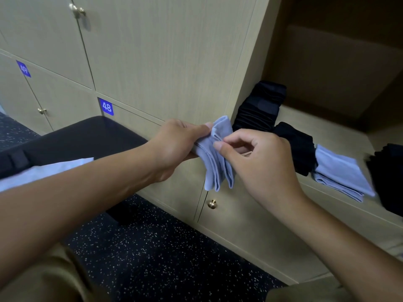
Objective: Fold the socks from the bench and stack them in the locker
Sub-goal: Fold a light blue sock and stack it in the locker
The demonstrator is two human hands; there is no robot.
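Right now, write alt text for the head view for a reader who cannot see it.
Two bare hands hold a folded light blue sock in mid-air before wooden lockers: the left hand grips its upper part, the right hand pinches a fold. In the open locker to the right lie black socks and another folded light blue pair; a dark bench stands at left.
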